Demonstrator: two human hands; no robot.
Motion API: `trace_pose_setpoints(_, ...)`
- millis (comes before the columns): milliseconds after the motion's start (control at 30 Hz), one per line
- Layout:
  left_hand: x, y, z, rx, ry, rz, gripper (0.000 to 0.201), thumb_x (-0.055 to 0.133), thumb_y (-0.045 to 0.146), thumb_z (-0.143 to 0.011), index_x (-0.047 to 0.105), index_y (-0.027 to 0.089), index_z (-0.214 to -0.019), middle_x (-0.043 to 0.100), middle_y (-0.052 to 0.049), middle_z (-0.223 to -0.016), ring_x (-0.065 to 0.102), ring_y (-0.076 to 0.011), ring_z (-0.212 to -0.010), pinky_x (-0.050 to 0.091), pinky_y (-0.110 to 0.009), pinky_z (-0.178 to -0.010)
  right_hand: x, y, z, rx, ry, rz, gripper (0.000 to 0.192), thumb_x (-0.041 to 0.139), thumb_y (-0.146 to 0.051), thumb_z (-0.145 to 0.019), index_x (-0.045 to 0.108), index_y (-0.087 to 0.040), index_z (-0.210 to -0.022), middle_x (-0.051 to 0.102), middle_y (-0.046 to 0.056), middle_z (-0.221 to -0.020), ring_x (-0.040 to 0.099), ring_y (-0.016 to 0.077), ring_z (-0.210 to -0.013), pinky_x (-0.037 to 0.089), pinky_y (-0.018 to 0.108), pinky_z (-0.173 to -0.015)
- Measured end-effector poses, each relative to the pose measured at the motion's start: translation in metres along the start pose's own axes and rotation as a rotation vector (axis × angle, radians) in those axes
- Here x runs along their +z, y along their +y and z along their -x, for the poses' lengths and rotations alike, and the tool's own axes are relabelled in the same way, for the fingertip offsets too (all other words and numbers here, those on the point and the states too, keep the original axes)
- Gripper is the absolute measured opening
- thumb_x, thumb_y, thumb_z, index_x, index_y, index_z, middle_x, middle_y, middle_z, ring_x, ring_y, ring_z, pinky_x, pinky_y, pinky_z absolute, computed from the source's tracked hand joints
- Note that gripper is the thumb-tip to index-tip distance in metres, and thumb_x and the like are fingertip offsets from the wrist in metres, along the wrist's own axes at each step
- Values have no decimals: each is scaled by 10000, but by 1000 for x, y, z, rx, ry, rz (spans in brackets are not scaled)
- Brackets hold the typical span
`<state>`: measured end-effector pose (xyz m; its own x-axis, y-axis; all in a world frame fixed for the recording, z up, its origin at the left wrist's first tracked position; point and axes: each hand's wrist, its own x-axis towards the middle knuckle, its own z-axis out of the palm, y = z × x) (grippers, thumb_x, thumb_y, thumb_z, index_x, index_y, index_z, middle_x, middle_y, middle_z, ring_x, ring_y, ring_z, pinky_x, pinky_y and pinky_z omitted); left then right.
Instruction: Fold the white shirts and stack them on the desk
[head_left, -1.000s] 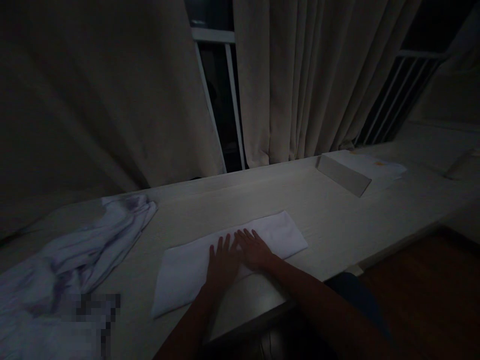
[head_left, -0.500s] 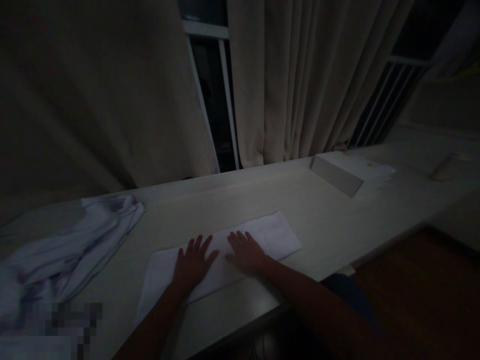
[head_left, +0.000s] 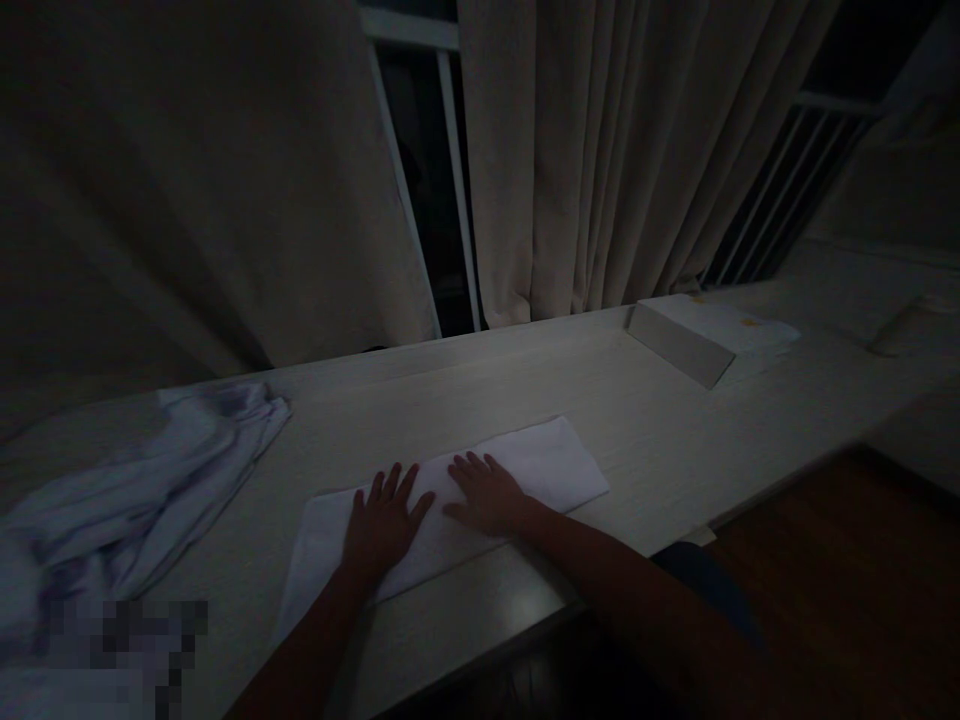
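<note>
On the tabletop [head_left: 450,400], folded white cloth [head_left: 439,545] lies near the front edge, left hand [head_left: 384,525] and right hand [head_left: 487,497] palm-down on it, fingers spread, gripping nothing. Hands together a second ago; left since shifted leftward, gap now between.

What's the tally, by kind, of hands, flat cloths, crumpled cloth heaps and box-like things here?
Hands: 2 (left hand and right hand)
Flat cloths: 1 (white cloth, under both hands)
Crumpled cloth heaps: 1 (white-and-purple heap)
Box-like things: 1 (grey-sided box)
Total: 5
</note>
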<state>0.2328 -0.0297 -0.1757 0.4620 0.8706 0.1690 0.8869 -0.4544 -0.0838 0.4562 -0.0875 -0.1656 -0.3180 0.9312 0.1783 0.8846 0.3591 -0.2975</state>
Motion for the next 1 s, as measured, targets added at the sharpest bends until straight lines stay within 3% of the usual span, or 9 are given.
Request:
trace_pose_setpoints(233, -2, -2, -2, -5, -19, 48, 735, 228, 665, -890, 243, 269, -1509, 218, -94, -1583, 222, -362, -1432, 253, -594, -1076, -48, 113, 54, 173, -53, 84, 802, 143, -697, -926, 235, -170, -1523, 202, 88, -1572, 148, 255, -1456, 136, 459, -1174)
trace_pose_setpoints(367, 1, -1, -2, -2, -15, 58, 739, 229, 668, -887, 237, 271, -1511, 201, -95, -1587, 201, -369, -1437, 250, -608, -1074, -57, 153, 69, 234, -57, 118, 793, 99, -674, -937, 230, -157, -1524, 193, 86, -1573, 140, 234, -1457, 155, 436, -1174)
trace_pose_setpoints(533, -4, -5, -6, -27, -50, 106, 765, 209, 652, -899, 199, 206, -1521, 170, -110, -1590, 195, -333, -1446, 255, -563, -1103, -51, 163, 73, 222, 0, 161, 756, 93, -651, -948, 220, -184, -1528, 203, 69, -1572, 138, 228, -1457, 147, 446, -1177)
trace_pose_setpoints(633, -12, -22, 0, 26, -28, 105, 778, 220, 626, -909, 225, 128, -1507, 149, -131, -1591, 160, -293, -1460, 246, -508, -1135, -48, 162, 73, 213, 2, 171, 736, 103, -646, -950, 204, -206, -1532, 203, 56, -1572, 138, 226, -1456, 148, 447, -1179)
trace_pose_setpoints(700, -14, -42, 12, 100, -5, 67, 768, 270, 631, -898, 279, 142, -1490, 134, -115, -1596, 139, -287, -1465, 228, -501, -1149, -48, 163, 73, 208, 7, 175, 727, 110, -645, -950, 191, -221, -1535, 201, 48, -1573, 137, 225, -1457, 150, 448, -1180)
trace_pose_setpoints(767, -8, -66, 27, 135, -12, 33, 774, 318, 651, -876, 309, 168, -1481, 139, -105, -1597, 143, -297, -1463, 232, -507, -1147, -47, 164, 72, 209, 15, 176, 726, 112, -647, -949, 188, -226, -1536, 202, 49, -1573, 143, 227, -1456, 152, 451, -1179)
trace_pose_setpoints(867, 11, -100, 47, 60, -46, 30, 799, 318, 661, -869, 293, 156, -1489, 196, -124, -1582, 171, -312, -1454, 260, -512, -1130, -47, 166, 72, 211, 6, 172, 736, 106, -653, -945, 185, -221, -1536, 204, 57, -1573, 157, 238, -1453, 159, 465, -1176)
trace_pose_setpoints(1000, 32, -121, 55, -10, -48, 58, 804, 295, 645, -879, 230, 149, -1508, 192, -117, -1585, 167, -296, -1457, 250, -492, -1138, -47, 166, 73, 213, -13, 173, 734, 95, -654, -944, 171, -229, -1538, 187, 41, -1578, 132, 222, -1458, 147, 453, -1181)
